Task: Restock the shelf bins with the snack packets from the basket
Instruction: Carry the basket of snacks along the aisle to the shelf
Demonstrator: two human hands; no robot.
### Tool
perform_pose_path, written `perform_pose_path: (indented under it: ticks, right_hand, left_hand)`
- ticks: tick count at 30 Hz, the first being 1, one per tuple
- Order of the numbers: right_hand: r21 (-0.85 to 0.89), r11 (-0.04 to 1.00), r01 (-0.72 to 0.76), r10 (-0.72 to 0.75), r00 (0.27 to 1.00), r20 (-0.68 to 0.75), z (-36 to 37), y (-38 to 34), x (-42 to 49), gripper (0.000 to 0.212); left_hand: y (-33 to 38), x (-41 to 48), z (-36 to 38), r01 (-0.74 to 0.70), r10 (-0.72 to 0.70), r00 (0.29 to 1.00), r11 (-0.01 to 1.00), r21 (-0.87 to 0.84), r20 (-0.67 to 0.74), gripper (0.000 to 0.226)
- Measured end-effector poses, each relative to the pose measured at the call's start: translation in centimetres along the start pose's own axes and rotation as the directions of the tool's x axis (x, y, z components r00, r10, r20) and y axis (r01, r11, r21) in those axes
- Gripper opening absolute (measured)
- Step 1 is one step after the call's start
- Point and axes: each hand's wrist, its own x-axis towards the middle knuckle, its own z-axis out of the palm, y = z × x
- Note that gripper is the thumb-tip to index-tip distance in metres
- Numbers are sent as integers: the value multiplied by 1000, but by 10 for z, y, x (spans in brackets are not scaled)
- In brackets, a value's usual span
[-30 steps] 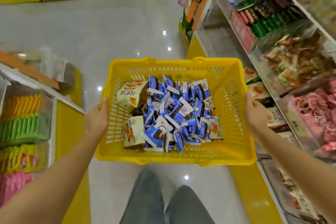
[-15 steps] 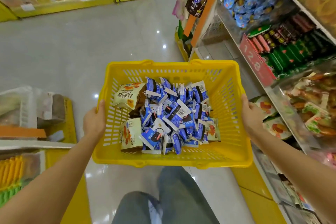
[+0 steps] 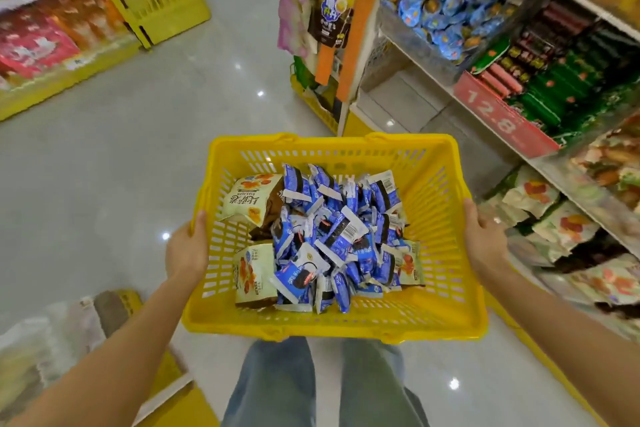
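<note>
A yellow plastic basket point(image 3: 446, 204) is held out in front of the person at about waist height, above a glossy grey floor point(image 3: 138, 156) and over two legs in pale blue jeans point(image 3: 277, 381). The left hand point(image 3: 187, 253) closes its grip on the basket's left rim, thumb lying along the top edge; the right hand point(image 3: 485, 239) clamps the right rim in the same way. Inside lies a heap of small blue snack packets point(image 3: 332, 236), piled toward the middle, with larger cream packets point(image 3: 251, 198) printed in orange at the left and lower corners of the heap. To the right stands a shelf unit with clear shelf bins point(image 3: 446, 7): one holds blue round-wrapped sweets, the next green and red sticks behind a red price tag point(image 3: 502, 114) reading 12.8, and lower ones hold cream and orange packs point(image 3: 533, 194). The basket is near these bins but not touching them. A second yellow basket point(image 3: 173, 0) sits far off on the left.
</note>
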Motion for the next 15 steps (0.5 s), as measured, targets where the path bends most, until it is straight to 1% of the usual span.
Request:
perform_pose_path:
  ticks: [3, 7, 9, 11, 15]
  right_hand:
    - [66, 993, -101, 104, 993, -47, 11, 16, -8, 70]
    - [164, 960, -229, 250, 961, -122, 20, 42, -13, 56]
    - [194, 943, -269, 298, 944, -141, 20, 55, -8, 54]
    - [224, 928, -298, 335, 931, -147, 17, 64, -2, 53]
    - [291, 889, -353, 408, 900, -155, 8, 84, 13, 53]
  left_hand:
    - [16, 32, 6, -70, 67, 996, 995, 67, 53, 53]
    - [50, 62, 30, -209, 189, 971, 968, 136, 150, 54]
    - [69, 72, 47, -268, 235, 953, 948, 169, 194, 56]
    - [91, 76, 64, -313, 268, 932, 935, 166, 245, 57]
    - [129, 77, 97, -371, 302, 904, 906, 204, 303, 59]
